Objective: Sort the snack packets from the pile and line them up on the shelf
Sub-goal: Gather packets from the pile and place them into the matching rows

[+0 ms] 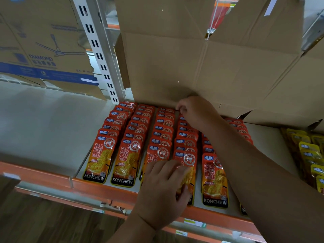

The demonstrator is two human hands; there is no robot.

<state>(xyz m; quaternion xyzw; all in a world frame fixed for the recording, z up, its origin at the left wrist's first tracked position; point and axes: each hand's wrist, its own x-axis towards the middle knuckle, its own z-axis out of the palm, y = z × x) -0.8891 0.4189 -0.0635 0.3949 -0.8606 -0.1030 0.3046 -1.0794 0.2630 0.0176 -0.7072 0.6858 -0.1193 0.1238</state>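
Observation:
Several rows of red KONCHEW snack packets (129, 151) lie overlapped on the white shelf (43, 123), running from the front edge back to a cardboard box. My left hand (164, 188) lies flat with fingers spread on the front packets of the third and fourth rows (190, 160). My right hand (194, 109) reaches to the back of the fourth row, its fingertips curled at the rear packets beside the box wall; the pinch itself is hidden. My right forearm covers part of the fifth and sixth rows.
A large open cardboard box (201, 64) stands at the back of the shelf. Yellow packets (310, 155) lie at the right. A fan carton (42, 50) sits at the left behind a white upright (100, 50). The shelf's orange front rail (105, 190) runs below.

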